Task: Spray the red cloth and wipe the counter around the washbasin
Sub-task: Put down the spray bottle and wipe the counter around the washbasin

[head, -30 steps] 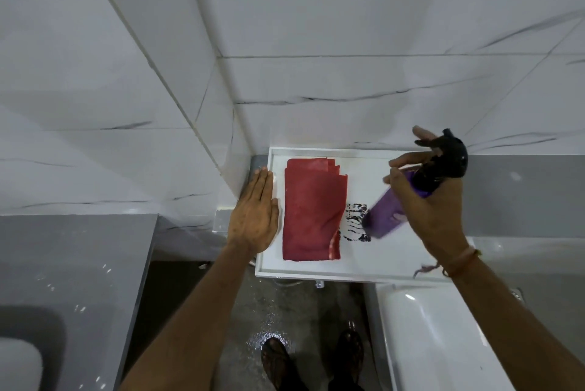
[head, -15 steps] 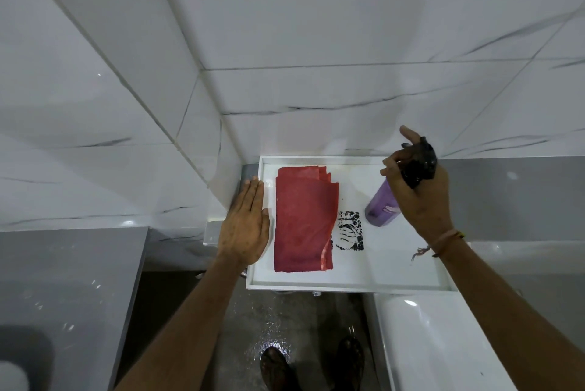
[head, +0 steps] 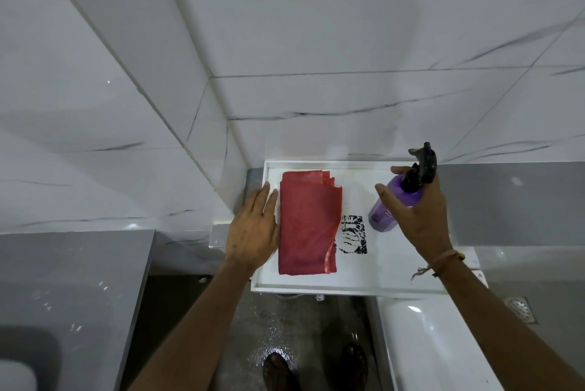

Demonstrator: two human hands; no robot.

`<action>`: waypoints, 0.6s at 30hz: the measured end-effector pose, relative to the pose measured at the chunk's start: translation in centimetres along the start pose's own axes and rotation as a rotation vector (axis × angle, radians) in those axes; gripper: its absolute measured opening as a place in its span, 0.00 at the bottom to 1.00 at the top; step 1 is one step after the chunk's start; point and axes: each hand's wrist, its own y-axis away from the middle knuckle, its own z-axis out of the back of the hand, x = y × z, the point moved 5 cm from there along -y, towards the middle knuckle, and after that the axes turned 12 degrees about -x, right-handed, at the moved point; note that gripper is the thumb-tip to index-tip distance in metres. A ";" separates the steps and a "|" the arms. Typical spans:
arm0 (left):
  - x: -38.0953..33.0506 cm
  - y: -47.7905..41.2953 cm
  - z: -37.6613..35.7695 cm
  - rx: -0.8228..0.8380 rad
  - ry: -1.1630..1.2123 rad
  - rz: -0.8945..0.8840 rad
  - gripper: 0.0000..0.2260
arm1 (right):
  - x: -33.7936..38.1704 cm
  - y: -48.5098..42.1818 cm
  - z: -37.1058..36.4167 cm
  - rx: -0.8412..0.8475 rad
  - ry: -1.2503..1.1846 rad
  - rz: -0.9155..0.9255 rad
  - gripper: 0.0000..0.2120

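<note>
A folded red cloth (head: 307, 226) lies on the left half of a white tray (head: 348, 287) set in the tiled corner. My left hand (head: 251, 232) rests flat, fingers together, on the tray's left edge, right beside the cloth. To the right of the cloth a purple spray bottle (head: 384, 215) with a black trigger head stands upright on the tray. My right hand (head: 424, 219) is wrapped around it from the right, thumb across its front and fingers behind its neck. The nozzle points up and away from the cloth.
A black printed mark (head: 353, 234) sits on the tray between cloth and bottle. A grey counter (head: 63, 279) with a washbasin's corner (head: 15, 375) is at lower left. A white fixture (head: 427, 343) is below the tray at right, near a floor drain (head: 519, 308). My feet (head: 278, 371) stand on wet floor.
The spray bottle went from tilted toward the cloth to upright, down on the tray's right side. My left hand stayed beside the cloth.
</note>
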 end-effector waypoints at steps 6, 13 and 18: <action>-2.3 0.0 1.8 -0.004 0.126 0.177 0.16 | -2.5 4.3 1.4 -0.168 0.081 -0.168 0.49; -2.7 -0.6 1.5 0.116 0.240 0.554 0.13 | -2.5 12.6 -1.7 -0.130 0.059 -0.245 0.11; -3.0 -1.5 0.8 0.251 0.236 0.686 0.16 | -2.3 11.4 -5.6 0.171 0.171 -0.382 0.18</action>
